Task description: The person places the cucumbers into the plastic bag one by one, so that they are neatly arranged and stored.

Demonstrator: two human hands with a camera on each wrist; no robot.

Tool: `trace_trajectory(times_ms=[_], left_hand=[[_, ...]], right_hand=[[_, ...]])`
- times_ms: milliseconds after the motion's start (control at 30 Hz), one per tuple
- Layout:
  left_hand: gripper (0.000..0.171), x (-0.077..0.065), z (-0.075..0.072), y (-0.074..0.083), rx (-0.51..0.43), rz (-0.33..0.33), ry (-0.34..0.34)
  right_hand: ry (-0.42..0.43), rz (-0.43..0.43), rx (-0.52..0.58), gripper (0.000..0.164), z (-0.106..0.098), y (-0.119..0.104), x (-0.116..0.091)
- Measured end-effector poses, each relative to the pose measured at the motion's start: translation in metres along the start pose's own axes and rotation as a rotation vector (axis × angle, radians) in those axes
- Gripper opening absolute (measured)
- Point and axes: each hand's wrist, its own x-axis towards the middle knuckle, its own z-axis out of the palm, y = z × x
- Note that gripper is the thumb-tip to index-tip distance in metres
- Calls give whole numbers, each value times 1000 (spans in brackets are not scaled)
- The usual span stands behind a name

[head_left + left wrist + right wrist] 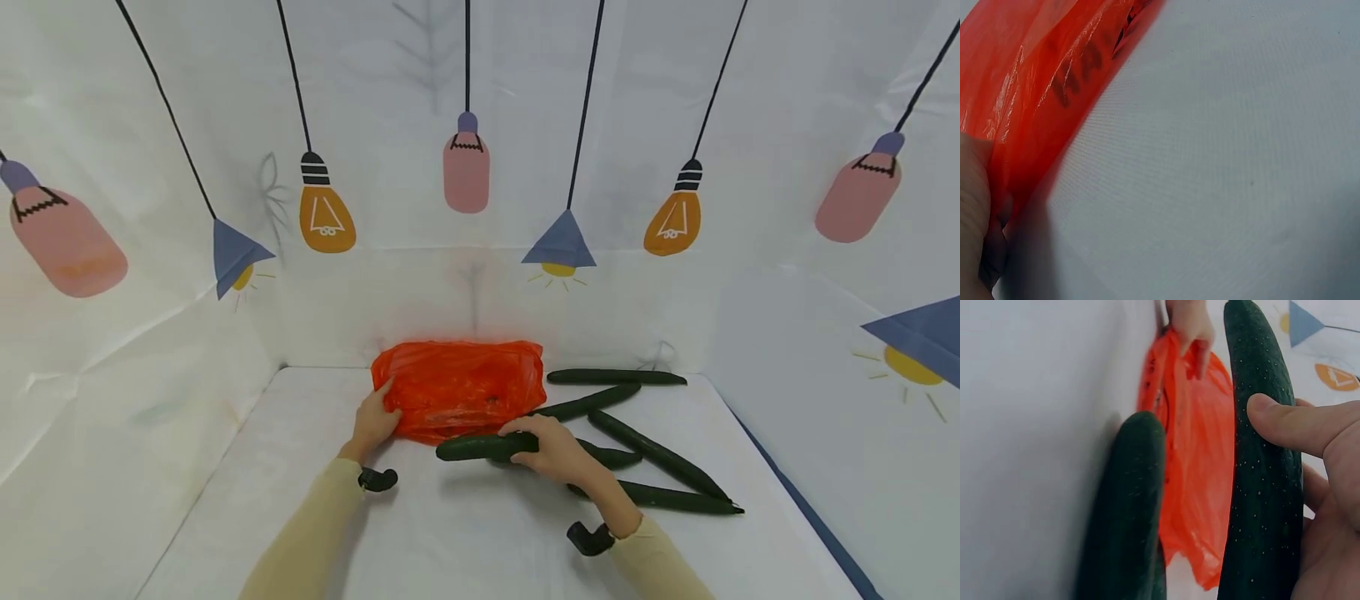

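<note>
**Over the white tabletop (450, 542), held a dark green cucumber (472, 447) pointing left at the near side of a red bag (457, 392)**

Held it clear of the surface with the right hand (555, 450), with fingers and thumb curled narrowly round it and the thumb laid against its skin. Aimed its rounded free end left, with the long axis nearly level from left to right and the left end slightly nearer. Could not tell, in the head view, where the right end stopped behind the hand. Pinched the left edge of the bag between thumb and fingers of the left hand (375, 422).

Had a second cucumber (618, 458) resting just below the held one, also laid left to right. Saw four others on the right: a far cucumber (617, 377) lying left to right, a slanted cucumber (588, 404) running from the bag's right side toward far right, a long cucumber (660, 454) angled from far left to near right, and a near cucumber (667, 497) pointing its tapered tip right. Wore black bands (591, 538) on both wrists. Faced a white sheet (405, 283) printed with hanging lamps.
</note>
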Motion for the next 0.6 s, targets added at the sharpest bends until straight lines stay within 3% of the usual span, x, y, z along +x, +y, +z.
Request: trace_trajectory(times_ms=[300,600], left_hand=[[75,-4,-3,10,20,-31,0],[76,0,0,4,26,-25,-9]], right_hand=[[26,-40,38,37,-5,-1,44],[-3,-6,48,36,-13,-7,86]])
